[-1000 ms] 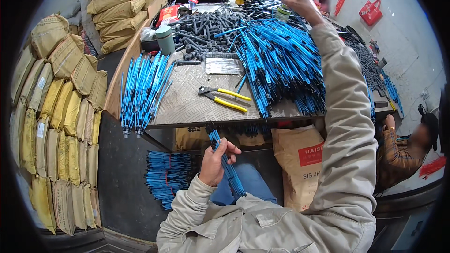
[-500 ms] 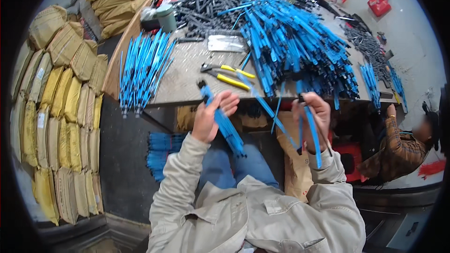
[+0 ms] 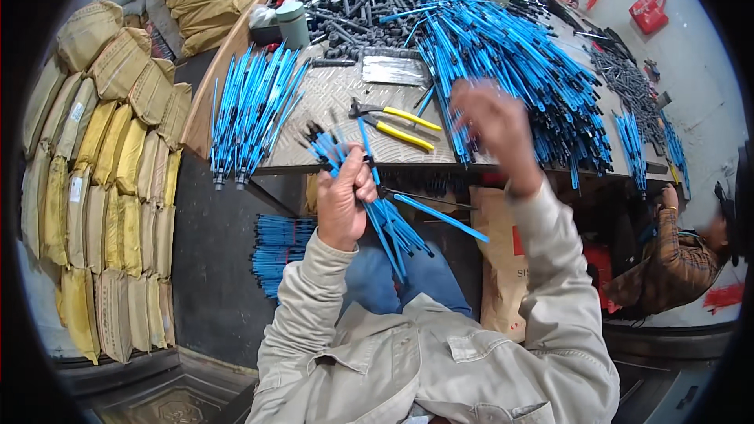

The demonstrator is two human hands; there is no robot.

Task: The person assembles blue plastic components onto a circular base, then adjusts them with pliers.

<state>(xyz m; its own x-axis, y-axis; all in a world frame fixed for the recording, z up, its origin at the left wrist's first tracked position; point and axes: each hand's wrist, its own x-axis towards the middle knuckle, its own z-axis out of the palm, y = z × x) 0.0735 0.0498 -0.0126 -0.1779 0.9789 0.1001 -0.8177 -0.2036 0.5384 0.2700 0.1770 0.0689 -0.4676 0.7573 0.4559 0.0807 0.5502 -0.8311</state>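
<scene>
My left hand (image 3: 343, 198), closed with the thumb on top, grips a bundle of thin blue strips with black ends (image 3: 390, 228) above my lap. One blue strip (image 3: 441, 217) juts out to the right of the bundle, at an angle to the others. My right hand (image 3: 499, 122) is over the near left edge of a large heap of similar blue strips (image 3: 526, 78) on the table. Motion smears its fingers, so whether they hold a strip is not clear. Between the hands, yellow-handled cutting pliers (image 3: 397, 126) lie on the table.
A smaller pile of blue strips (image 3: 255, 110) overhangs the table's left front edge. Behind lie dark grey parts (image 3: 365, 12), a metallic tray (image 3: 393, 69) and a green cup (image 3: 293, 25). Stacked sacks (image 3: 110, 188) stand left; a person (image 3: 675, 251) sits at the right.
My right hand has moved up and away from my lap to the heap. My left hand has closed around the bundle, which is now fanned out more.
</scene>
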